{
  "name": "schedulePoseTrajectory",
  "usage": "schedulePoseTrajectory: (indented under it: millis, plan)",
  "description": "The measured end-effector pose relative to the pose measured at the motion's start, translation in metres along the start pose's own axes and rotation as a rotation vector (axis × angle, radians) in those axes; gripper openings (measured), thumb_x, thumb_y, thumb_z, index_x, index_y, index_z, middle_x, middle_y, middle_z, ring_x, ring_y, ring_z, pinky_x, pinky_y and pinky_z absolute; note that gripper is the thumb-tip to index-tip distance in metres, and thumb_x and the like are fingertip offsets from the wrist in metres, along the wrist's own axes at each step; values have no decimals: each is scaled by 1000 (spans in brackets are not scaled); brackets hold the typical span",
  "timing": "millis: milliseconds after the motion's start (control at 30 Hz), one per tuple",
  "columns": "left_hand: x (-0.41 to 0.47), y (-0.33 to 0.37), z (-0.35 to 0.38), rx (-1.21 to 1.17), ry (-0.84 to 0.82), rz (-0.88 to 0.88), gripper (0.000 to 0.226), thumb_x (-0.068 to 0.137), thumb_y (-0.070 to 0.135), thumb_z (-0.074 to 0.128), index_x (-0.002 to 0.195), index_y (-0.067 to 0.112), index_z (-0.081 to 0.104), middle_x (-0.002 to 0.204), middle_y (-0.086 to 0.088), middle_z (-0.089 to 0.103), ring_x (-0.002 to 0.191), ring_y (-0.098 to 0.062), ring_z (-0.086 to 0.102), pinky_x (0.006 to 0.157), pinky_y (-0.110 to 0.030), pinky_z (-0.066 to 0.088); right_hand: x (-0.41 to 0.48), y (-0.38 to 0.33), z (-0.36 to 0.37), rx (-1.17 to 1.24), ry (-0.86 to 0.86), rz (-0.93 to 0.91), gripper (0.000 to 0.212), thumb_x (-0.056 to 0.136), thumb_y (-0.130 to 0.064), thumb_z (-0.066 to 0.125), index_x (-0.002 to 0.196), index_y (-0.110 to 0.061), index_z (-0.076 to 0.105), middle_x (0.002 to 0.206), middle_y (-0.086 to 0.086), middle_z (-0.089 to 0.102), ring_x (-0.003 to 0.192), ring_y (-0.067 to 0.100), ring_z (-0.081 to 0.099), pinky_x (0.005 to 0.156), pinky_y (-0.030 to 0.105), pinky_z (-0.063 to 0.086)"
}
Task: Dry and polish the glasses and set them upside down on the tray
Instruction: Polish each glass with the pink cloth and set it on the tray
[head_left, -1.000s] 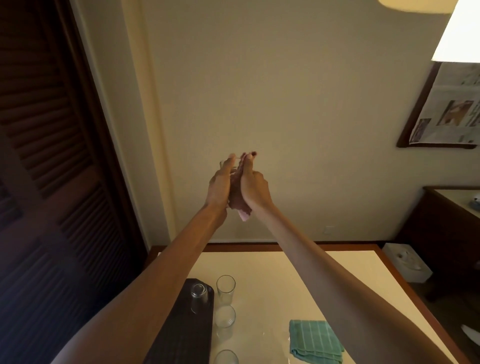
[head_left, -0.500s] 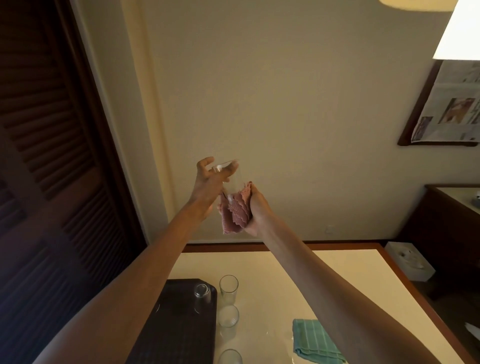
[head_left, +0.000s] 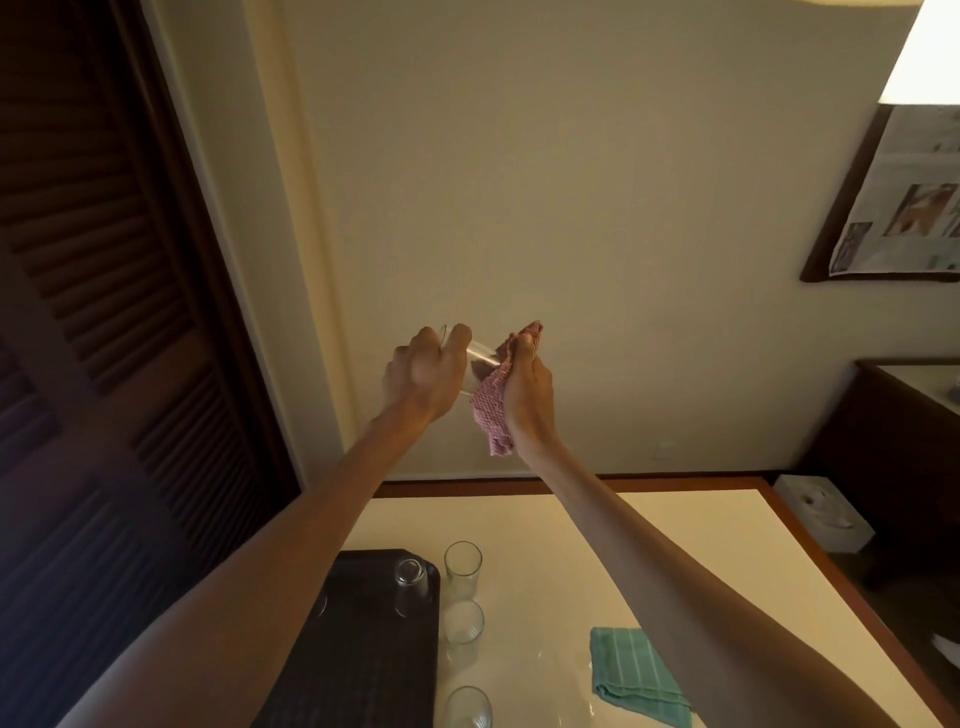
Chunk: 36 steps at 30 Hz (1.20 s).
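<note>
Above the table (head_left: 498, 519), left grip (head_left: 423, 371) clasps a clear, tilted glass (head_left: 475, 351); right grip (head_left: 527, 384) clutches pink cloth (head_left: 491, 410).

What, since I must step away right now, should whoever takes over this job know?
Left hand holds a glass tilted in the air; right hand grips a pink cloth pressed to its other end.
Done: one upturned glass on the dark tray.
Left: finish polishing the held glass, set it upside down, then do the three upright glasses on the table beside the tray.
A green cloth lies spare on the table.
</note>
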<state>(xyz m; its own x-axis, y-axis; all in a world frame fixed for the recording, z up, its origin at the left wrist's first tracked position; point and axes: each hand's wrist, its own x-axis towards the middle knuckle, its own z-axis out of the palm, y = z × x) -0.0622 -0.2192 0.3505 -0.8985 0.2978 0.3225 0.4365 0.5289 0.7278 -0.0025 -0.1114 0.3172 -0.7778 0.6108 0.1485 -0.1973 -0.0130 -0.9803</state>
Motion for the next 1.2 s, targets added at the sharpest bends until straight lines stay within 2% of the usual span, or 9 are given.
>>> schedulePoseTrajectory:
  millis: [233, 367, 500, 633, 767, 900, 1033, 1133, 1200]
  plan:
    - [-11, -23, 7, -62, 249, 561, 36, 101, 50, 43, 86, 18, 42, 56, 11, 39, 47, -6, 40, 50, -28, 26, 2, -31, -22, -57, -271, 485, 41, 104, -38, 39, 98, -6, 63, 82, 19, 69, 56, 26, 66, 48, 28, 53]
    - [-12, -10, 14, -169, 113, 155, 48, 92, 58, 36, 88, 12, 51, 73, -1, 56, 66, -19, 52, 59, -33, 38, 2, -21, -19, -115, -163, 312, 61, 104, -53, 28, 94, -7, 67, 91, 18, 73, 76, 29, 72, 67, 36, 60]
    - [-6, 7, 10, -300, -9, -196, 67, 77, 68, 31, 96, 10, 61, 94, -12, 65, 87, -27, 61, 83, -44, 55, -3, -16, -15, -253, -74, -5, 83, 103, -59, 12, 93, 0, 69, 81, 16, 73, 67, 25, 71, 56, 32, 58]
    - [-10, 4, 5, -166, 242, 201, 45, 93, 59, 39, 79, 16, 47, 66, 4, 46, 59, -13, 44, 55, -26, 34, 8, -28, -20, -207, -194, 197, 66, 104, -50, 21, 93, -5, 67, 81, 14, 74, 75, 27, 71, 72, 38, 61]
    - [-5, -13, 6, -94, 329, 632, 36, 102, 47, 43, 86, 15, 47, 57, 15, 37, 46, 0, 36, 47, -23, 26, 5, -43, -26, -172, -296, 430, 40, 103, -31, 30, 90, -11, 63, 75, 15, 73, 60, 26, 68, 49, 26, 51]
    - [-8, -3, 14, -218, 159, 193, 47, 91, 59, 38, 88, 14, 53, 72, 1, 53, 65, -18, 52, 58, -32, 40, 4, -26, -22, -140, -176, 268, 60, 105, -47, 23, 96, -6, 67, 80, 15, 75, 74, 29, 73, 79, 43, 60]
    - [-2, 10, 15, -289, -7, -166, 66, 80, 66, 32, 102, 11, 60, 99, -14, 65, 87, -25, 61, 77, -39, 52, 2, -20, -20, -283, -106, 34, 80, 103, -59, 12, 95, -3, 70, 85, 16, 73, 73, 26, 72, 64, 33, 59]
    - [-4, 4, 13, -188, 197, 160, 50, 93, 59, 38, 85, 12, 52, 71, -1, 54, 63, -17, 50, 58, -30, 38, 12, -31, -25, -172, -218, 271, 62, 105, -51, 23, 94, -7, 66, 81, 15, 74, 77, 30, 72, 74, 37, 58]
    - [-5, -5, 12, -184, 285, 512, 42, 101, 49, 43, 85, 11, 50, 60, 5, 46, 50, -14, 44, 49, -27, 33, 15, -42, -33, -177, -337, 437, 49, 104, -40, 28, 90, -9, 63, 74, 14, 73, 68, 27, 68, 61, 31, 54]
